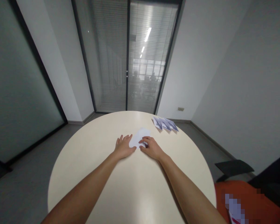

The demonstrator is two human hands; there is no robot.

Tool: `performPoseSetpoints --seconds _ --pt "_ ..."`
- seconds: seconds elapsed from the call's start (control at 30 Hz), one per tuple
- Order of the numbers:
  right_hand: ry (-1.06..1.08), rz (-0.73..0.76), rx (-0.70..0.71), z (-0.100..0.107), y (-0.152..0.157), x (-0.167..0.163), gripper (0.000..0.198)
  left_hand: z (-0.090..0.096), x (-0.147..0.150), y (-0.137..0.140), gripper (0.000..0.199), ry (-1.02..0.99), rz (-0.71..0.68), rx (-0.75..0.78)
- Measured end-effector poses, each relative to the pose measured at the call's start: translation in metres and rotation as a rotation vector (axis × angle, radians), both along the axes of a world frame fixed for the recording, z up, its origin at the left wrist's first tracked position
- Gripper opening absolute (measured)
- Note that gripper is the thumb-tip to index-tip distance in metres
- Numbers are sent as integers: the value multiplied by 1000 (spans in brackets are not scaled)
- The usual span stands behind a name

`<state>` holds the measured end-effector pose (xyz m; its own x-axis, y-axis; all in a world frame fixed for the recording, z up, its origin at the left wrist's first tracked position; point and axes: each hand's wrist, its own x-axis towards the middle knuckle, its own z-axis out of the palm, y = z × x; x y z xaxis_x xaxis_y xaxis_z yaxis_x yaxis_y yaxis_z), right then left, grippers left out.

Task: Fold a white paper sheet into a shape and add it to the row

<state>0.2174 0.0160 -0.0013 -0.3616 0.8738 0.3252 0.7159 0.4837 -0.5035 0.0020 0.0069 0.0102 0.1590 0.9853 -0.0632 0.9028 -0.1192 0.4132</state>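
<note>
A white sheet of paper (139, 136) lies on the round table between my two hands. My left hand (124, 147) rests at the paper's left side, fingers spread, with the thumb reaching toward its near edge. Over the paper's right side, my right hand (152, 147) has its fingers bent and apart, a gap showing between thumb and forefinger. Its fingertips seem to touch the paper; whether any edge is pinched I cannot tell.
Several folded white paper pieces (165, 124) stand in a row near the far right edge of the pale round table (88, 137). An orange chair (254, 199) with a dark armrest (234, 167) is at the right. Beyond the table are glass panels with blinds (112, 62).
</note>
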Motion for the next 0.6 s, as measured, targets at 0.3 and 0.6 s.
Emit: performPoseSetpoints --seconds 0.3,0.6 --pt "-2 15 1 1 -1 0 28 7 -3 1 91 -17 -11 -63" --pt "-14 18 15 -1 1 2 28 0 -3 2 79 -2 -10 -37"
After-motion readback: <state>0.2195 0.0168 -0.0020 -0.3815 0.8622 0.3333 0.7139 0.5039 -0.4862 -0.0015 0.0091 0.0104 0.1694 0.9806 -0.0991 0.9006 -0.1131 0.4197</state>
